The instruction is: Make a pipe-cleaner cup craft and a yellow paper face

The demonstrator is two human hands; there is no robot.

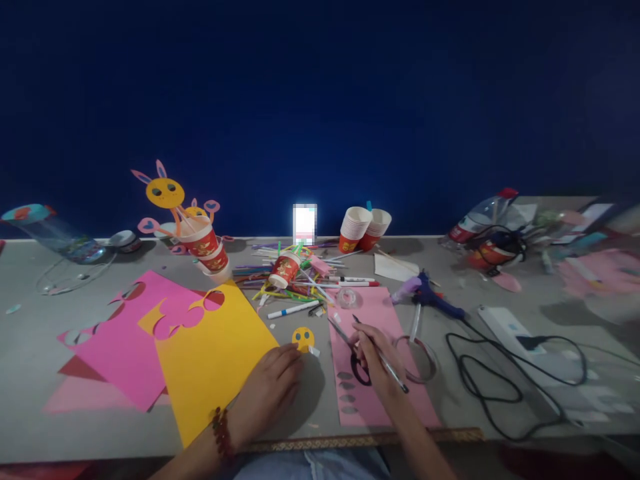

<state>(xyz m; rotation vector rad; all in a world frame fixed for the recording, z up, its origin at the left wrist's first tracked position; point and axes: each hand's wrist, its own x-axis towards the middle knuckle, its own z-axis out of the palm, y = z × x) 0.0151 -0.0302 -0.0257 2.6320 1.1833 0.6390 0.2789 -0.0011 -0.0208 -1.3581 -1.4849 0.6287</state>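
Note:
My right hand (374, 353) rests on a pink paper sheet (373, 360) and is closed around a thin pen (383, 357), its tip pointing up and left. Black scissors (350, 347) lie on the same sheet under that hand; I cannot tell whether the fingers touch them. My left hand (267, 390) lies on the grey table (30, 347) with fingers curled, its fingertips beside a small yellow paper face (303, 337). A beaded bracelet (220, 433) is on the left wrist. The yellow sheet (215, 360) lies just left of that hand.
Cut pink sheets (130, 333) lie at left. Red paper cups (210, 250) with paper bunny decorations, a heap of straws and pens (295, 280), stacked cups (363, 230), a glue gun (430, 297) with black cable (500, 387), a tape roll (417, 357) and a power strip (515, 333) fill the table.

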